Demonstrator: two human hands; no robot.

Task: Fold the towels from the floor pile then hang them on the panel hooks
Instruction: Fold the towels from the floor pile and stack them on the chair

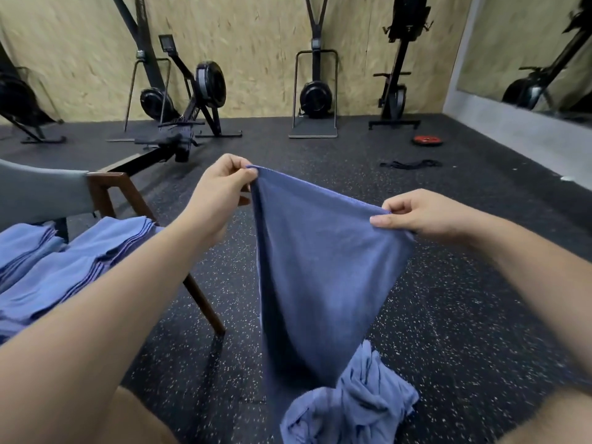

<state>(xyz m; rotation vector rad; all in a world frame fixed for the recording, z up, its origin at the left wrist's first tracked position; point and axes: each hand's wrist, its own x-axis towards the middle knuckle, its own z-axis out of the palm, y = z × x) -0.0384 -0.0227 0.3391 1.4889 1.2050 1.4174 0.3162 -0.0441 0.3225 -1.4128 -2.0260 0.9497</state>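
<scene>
A blue towel (317,267) hangs in front of me, stretched between both hands by its top edge. My left hand (217,193) pinches the upper left corner. My right hand (413,213) pinches the upper right corner, slightly lower. The towel's bottom narrows and drops toward a crumpled pile of blue towels (352,408) on the speckled black floor between my knees. Stacks of folded blue towels (73,261) lie on a wooden chair at my left.
The wooden chair (109,187) has a leg angling out to the floor near the towel. Rowing and ski machines (198,91) line the plywood wall at the back. A red weight plate (427,140) and a black strap (411,164) lie on the floor far right.
</scene>
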